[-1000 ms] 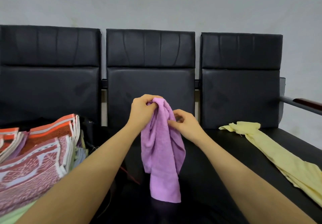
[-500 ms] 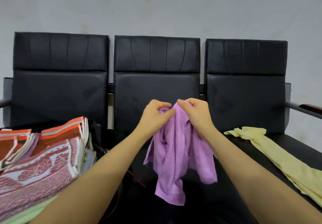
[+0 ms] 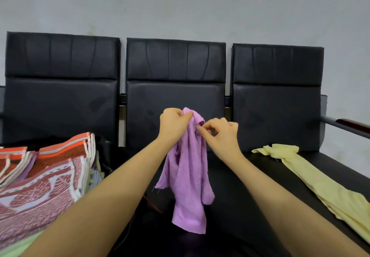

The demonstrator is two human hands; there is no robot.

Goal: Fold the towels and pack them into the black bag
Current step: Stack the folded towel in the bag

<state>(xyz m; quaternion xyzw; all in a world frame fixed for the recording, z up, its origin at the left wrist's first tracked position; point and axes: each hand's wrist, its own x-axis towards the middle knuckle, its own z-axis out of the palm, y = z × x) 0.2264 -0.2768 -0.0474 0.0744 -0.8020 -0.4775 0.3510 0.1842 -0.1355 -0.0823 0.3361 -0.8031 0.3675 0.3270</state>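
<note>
At frame centre the left hand (image 3: pixel 173 124) grips the top of a purple towel (image 3: pixel 188 172), which hangs crumpled above the black seat (image 3: pixel 236 196); the right hand (image 3: pixel 221 134) pinches its upper edge.

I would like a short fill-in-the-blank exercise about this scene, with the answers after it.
1. Both hands hold up a crumpled towel of ____ colour.
2. The towel lying on the right seat is ____.
3. The left hand grips the held towel at its ____ end.
4. The bench has ____ black backrests.

Answers: purple; yellow; top; three
</note>
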